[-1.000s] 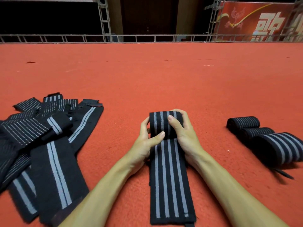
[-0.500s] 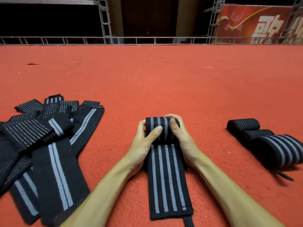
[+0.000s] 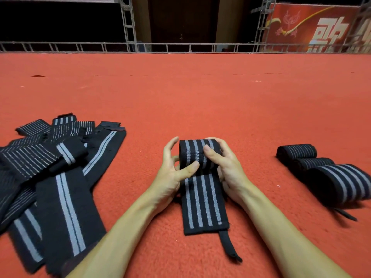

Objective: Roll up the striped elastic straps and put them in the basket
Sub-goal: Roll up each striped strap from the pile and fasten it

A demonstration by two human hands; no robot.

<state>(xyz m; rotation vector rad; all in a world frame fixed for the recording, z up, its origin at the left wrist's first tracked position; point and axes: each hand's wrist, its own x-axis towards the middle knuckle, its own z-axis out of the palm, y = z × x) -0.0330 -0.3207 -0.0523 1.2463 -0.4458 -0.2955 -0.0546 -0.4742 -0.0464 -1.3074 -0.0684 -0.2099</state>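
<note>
A black elastic strap with grey stripes (image 3: 201,205) lies on the red carpet in front of me, its far end wound into a thick roll (image 3: 193,154). My left hand (image 3: 172,173) grips the roll's left side with the thumb across the front. My right hand (image 3: 225,167) grips the right side, thumb on top. A short flat tail and a thin black tab (image 3: 228,247) stay unrolled toward me. No basket is in view.
A heap of unrolled striped straps (image 3: 50,173) lies at the left. Three rolled straps (image 3: 325,173) sit in a row at the right. Red carpet (image 3: 200,97) stretches ahead to a metal truss rail (image 3: 180,47) and a red banner (image 3: 317,27).
The roll has grown thicker and moved toward me. The flat tail has shortened, and its black end tab has come into view.
</note>
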